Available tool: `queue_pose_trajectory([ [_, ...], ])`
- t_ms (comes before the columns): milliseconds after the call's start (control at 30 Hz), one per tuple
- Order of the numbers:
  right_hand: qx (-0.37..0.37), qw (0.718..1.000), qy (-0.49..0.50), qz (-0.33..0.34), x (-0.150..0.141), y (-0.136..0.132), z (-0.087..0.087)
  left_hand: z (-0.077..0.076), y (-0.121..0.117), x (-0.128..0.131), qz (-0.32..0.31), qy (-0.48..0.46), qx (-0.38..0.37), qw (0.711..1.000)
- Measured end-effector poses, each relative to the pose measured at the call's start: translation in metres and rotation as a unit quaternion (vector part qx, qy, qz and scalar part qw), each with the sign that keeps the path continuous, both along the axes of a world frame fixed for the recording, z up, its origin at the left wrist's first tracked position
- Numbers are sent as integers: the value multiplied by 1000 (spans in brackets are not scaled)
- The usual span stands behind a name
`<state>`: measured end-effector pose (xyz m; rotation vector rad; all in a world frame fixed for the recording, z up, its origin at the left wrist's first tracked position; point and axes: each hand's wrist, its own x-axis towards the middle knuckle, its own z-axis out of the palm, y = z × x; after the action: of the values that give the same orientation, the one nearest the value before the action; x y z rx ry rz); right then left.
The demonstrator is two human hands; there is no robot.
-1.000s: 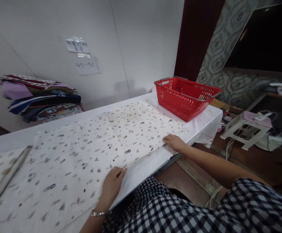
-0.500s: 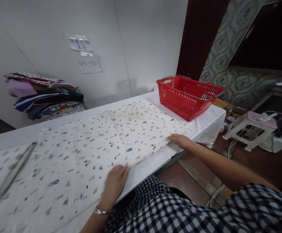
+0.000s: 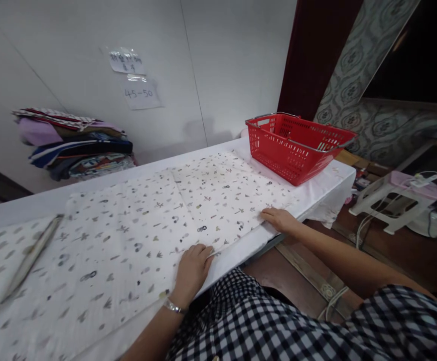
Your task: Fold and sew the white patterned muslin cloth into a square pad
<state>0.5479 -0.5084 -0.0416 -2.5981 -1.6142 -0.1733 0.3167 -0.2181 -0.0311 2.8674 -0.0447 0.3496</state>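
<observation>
A white cloth (image 3: pixel 154 220) printed with small plants, rainbows and dots lies spread along the white-covered table. At its near edge, my left hand (image 3: pixel 192 271), with a silver band on the wrist, has its fingers on top and its thumb against the edge, closed on the cloth. Farther right along the same edge, my right hand (image 3: pixel 279 219) grips the cloth near its right corner, fingers together and thumb mostly hidden. At the far left, a part of fabric with grey oval spots (image 3: pixel 0 255) is turned over the printed cloth, ending in a rolled-looking edge.
A red plastic basket (image 3: pixel 297 150) stands at the table's right end. Folded clothes (image 3: pixel 79 143) are stacked beyond the back edge on the left. To the right, a stool (image 3: pixel 399 195) holds a power strip, and cables run over the floor.
My left hand has slid a little to the right along the cloth's near edge. My right hand stays in about the same place. The view has shifted slightly.
</observation>
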Motion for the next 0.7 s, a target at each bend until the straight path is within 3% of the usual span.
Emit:
queue_pose_trajectory([
  [267, 36, 998, 7, 49, -12, 27, -8, 2, -15, 24, -18, 10, -15, 1000],
  [533, 37, 992, 27, 117, -30, 55, -1, 1, -22, 29, -10, 6, -14, 1000],
  [700, 54, 986, 64, 141, -35, 51, 3, -1, -24, 31, -19, 11, 21, 1000],
])
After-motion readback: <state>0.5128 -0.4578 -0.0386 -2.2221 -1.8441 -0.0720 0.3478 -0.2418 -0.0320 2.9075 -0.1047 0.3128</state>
